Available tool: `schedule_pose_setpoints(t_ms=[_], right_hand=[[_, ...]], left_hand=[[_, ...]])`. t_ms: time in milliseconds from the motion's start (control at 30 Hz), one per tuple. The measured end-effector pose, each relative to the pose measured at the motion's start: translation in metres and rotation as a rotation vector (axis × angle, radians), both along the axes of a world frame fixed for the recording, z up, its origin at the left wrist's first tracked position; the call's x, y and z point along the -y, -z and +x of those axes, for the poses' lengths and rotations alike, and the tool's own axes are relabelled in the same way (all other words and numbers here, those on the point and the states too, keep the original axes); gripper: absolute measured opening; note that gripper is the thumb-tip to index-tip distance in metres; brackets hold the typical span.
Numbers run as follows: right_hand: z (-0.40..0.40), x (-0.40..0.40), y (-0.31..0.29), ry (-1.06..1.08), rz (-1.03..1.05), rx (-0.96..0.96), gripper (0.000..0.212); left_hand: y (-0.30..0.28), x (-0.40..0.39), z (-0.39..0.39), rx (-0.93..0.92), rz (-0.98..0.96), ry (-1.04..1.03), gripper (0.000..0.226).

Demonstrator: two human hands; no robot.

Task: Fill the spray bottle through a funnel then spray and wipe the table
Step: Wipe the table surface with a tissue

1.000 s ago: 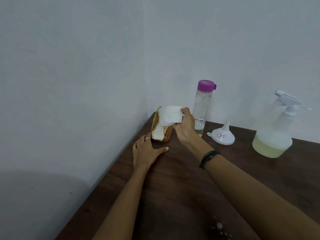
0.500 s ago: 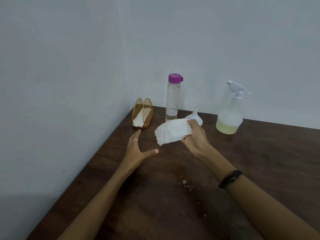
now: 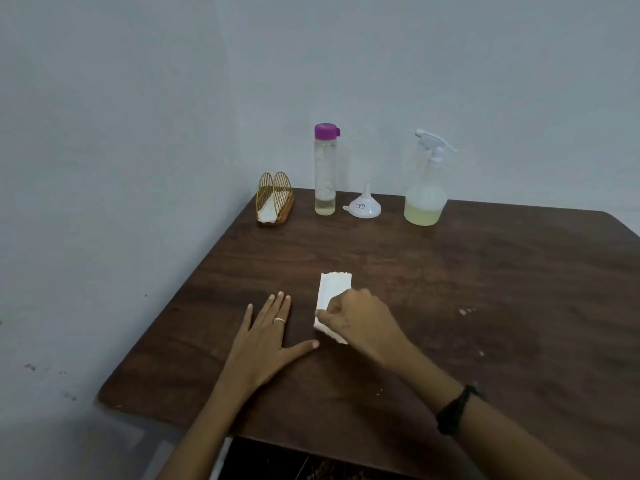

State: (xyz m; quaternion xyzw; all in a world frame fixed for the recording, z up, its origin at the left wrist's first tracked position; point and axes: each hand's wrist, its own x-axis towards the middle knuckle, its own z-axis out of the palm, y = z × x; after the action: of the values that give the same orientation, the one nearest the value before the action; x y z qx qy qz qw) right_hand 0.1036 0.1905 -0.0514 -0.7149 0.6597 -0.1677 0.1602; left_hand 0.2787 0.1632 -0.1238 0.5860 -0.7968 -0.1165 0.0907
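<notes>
Head view shows the right hand [image 3: 360, 318] with fingers curled onto the near end of a folded white tissue [image 3: 334, 289] lying flat on the dark wooden surface [image 3: 485, 289], while the left hand [image 3: 268, 336] rests beside it, palm down, fingers straight and holding nothing. The tissue looks light, thin and limp, likely to bunch or tear if dragged by one corner, so pressing it under flattened fingers across its middle seems the safer hold for wiping. A few pale droplets [image 3: 464, 311] sit to the right of it. At the far edge stand the spray bottle [image 3: 425, 199], partly filled with yellowish liquid, the upturned funnel [image 3: 365, 206], a purple-capped bottle [image 3: 325, 174] and a wire tissue holder [image 3: 274, 202].
</notes>
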Motion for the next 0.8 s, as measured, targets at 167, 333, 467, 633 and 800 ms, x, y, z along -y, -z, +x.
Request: schedule_pose_setpoints(t_ms=[167,333,467,633,800], right_hand=[[0.018,0.004,0.011,0.17,-0.177,0.149,0.037],[0.033,0.043,0.055,0.076,-0.075,-0.045,0.058],[0.032,0.065,0.076,0.122,-0.033,-0.173,0.061],[0.015,0.093,0.071,0.166,-0.013,-0.195,0.061],[-0.046,0.103,0.072,0.279,-0.015,-0.218,0.061]], left_hand=[[0.0,-0.008,-0.003,0.03,-0.007,0.015,0.134],[0.001,-0.006,-0.004,0.061,-0.025,0.02,0.132],[0.0,-0.007,-0.005,0.074,-0.039,0.013,0.131],[0.001,-0.006,-0.004,0.101,-0.032,0.014,0.126],[0.0,-0.007,-0.004,0.112,-0.023,0.014,0.127]])
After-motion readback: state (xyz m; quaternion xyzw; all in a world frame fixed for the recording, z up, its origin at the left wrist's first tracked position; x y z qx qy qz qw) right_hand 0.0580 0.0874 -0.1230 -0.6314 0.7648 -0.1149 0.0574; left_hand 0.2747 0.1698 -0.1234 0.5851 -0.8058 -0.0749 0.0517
